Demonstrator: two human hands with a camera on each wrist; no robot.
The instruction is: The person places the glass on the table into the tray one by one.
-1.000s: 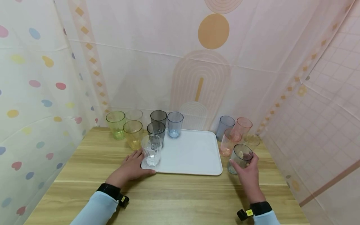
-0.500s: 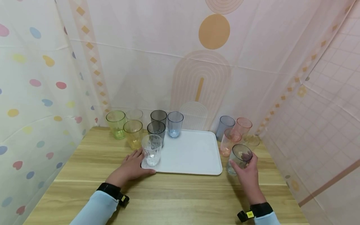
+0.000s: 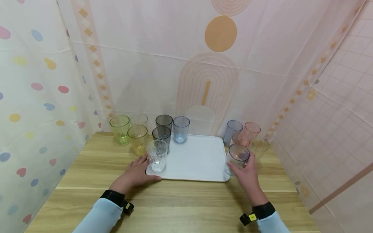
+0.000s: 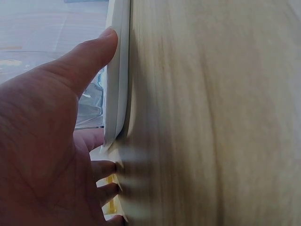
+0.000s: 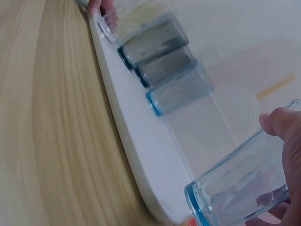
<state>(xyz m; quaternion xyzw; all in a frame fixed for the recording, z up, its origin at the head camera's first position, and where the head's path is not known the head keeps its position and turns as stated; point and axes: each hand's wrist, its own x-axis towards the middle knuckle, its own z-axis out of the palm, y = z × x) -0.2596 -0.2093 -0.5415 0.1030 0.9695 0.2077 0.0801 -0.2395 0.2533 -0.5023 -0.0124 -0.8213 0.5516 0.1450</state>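
Wooden table (image 3: 186, 207), light-grained, enclosed by pastel patterned cloth backdrops (image 3: 145, 64). On it lies a flat white rectangular plastic tray (image 3: 195, 158), its near-left corner pinned by the left hand (image 3: 135, 174): fingers straight and spread on the tabletop, thumb laid along the tray rim, as the left wrist view confirms (image 4: 70, 117). On the tray's left side stand a clear ribbed tumbler (image 3: 157, 155), two smoke-grey tumblers (image 3: 162, 134) and a pale blue tumbler (image 3: 181, 128). Off the tray to the left are a green tumbler (image 3: 119, 128), a yellow tumbler (image 3: 137, 138) and a further clear one behind them; to the right, a group of blue-grey and pink tumblers (image 3: 247, 131).

The right hand (image 3: 247, 176) grips a transparent blue-tinted tumbler (image 3: 236, 158) about its lower wall, fingers curled round it and thumb on the near side (image 5: 282, 127). The tumbler is tilted slightly at the tray's near-right corner; whether its base touches the tray cannot be told.

Handling, as judged: the tumbler looks light, rigid and thin-walled, smooth enough to slip; a grasp around mid-body, below the rim, seems the most secure. It lies within the hand's grasp, ahead of the palm, rim uppermost.
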